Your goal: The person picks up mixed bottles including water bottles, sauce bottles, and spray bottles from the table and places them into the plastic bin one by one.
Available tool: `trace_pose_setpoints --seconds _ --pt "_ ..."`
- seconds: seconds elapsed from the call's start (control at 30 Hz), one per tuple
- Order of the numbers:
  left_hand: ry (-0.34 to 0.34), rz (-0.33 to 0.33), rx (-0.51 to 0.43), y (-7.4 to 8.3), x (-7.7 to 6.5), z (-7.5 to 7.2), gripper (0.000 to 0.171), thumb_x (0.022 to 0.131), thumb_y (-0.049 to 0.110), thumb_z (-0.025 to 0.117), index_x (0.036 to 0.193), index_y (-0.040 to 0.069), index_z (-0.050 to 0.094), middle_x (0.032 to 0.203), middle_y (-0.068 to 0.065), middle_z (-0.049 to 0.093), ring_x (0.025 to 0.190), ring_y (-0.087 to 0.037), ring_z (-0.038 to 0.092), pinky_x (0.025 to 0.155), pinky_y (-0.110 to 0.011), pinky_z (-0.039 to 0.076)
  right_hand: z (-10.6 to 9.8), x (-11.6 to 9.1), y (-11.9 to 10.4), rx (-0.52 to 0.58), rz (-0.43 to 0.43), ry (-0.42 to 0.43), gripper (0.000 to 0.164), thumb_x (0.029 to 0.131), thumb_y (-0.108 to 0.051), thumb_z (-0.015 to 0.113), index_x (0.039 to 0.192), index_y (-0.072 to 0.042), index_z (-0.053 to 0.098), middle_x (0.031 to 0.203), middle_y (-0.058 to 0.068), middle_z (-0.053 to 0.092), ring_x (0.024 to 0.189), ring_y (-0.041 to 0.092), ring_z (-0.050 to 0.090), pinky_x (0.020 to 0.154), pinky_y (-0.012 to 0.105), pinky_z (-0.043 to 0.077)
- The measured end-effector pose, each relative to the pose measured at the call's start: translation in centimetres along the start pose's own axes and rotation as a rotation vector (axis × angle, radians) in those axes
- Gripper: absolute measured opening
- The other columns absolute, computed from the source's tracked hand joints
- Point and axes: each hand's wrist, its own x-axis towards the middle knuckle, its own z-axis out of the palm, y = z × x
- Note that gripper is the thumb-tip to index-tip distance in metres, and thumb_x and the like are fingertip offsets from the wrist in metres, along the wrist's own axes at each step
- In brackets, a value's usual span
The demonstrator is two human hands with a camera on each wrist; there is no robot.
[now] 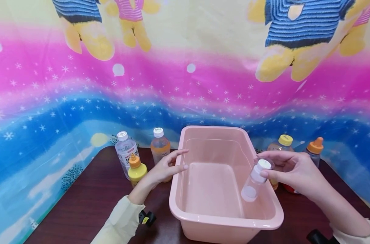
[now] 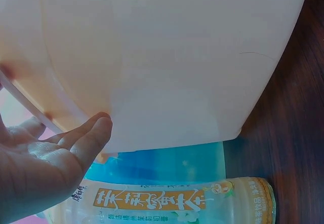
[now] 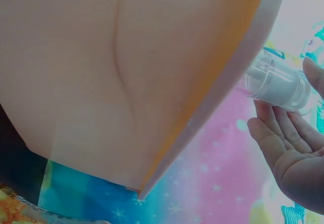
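My right hand (image 1: 299,173) pinches a small clear bottle (image 1: 252,185) by its white top, under a see-through cover. The bottle hangs tilted over the right side of a pink plastic tub (image 1: 224,221). From below, the right wrist view shows the clear cover (image 3: 276,79) between the thumb and fingers of that hand. At the tub's left rim is my left hand (image 1: 166,168), its fingers extended and holding nothing. Whether those fingers touch the rim, I cannot tell.
Left of the tub stand a white-capped bottle (image 1: 124,149), a yellow squeeze bottle (image 1: 137,173) and an orange-tinted drink bottle (image 1: 159,146). To its right are a yellow-capped bottle (image 1: 285,140) and an orange-topped bottle (image 1: 315,146). A patterned curtain (image 1: 185,84) hangs behind the dark table (image 1: 78,200).
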Motion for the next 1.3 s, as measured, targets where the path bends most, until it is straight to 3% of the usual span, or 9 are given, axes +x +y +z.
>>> trace_pose_setpoints --seconds 0.6,1.0,1.17,1.3 --pt "-0.021 0.020 -0.078 -0.1 0.1 0.1 0.064 0.087 0.024 0.061 0.140 0.004 0.030 0.136 -0.026 0.036 0.121 -0.040 0.042 0.088 -0.046 0.046 1.0 0.1 1.1 0.057 -0.020 -0.048 0.034 0.080 -0.001 0.067 0.113 0.001 0.060 0.093 -0.009 0.068 0.084 0.009 0.066 0.065 0.025 0.055" --pt "-0.008 0.015 -0.051 -0.1 0.1 0.1 0.061 0.088 0.022 0.060 0.140 0.005 0.032 0.136 -0.025 0.038 0.120 -0.038 0.044 0.088 -0.045 0.047 1.7 0.1 1.8 0.101 -0.106 -0.083 0.034 0.077 0.005 0.067 0.107 -0.009 0.065 0.094 -0.009 0.068 0.084 0.009 0.066 0.065 0.025 0.055" --pt "-0.007 0.011 -0.052 0.0 0.1 0.1 0.062 0.087 0.023 0.061 0.140 0.006 0.032 0.136 -0.025 0.038 0.120 -0.039 0.043 0.088 -0.045 0.047 1.9 0.2 1.8 0.074 -0.130 -0.104 0.032 0.076 0.004 0.069 0.107 0.003 0.062 0.093 -0.007 0.068 0.084 0.009 0.066 0.065 0.024 0.055" --pt "-0.002 0.006 -0.036 -0.1 0.1 0.1 0.063 0.087 0.026 0.061 0.140 0.007 0.033 0.136 -0.024 0.039 0.121 -0.038 0.043 0.088 -0.045 0.047 2.1 0.1 1.6 0.023 -0.121 -0.119 0.034 0.075 0.000 0.071 0.107 0.006 0.061 0.092 -0.006 0.068 0.084 0.008 0.066 0.066 0.023 0.055"
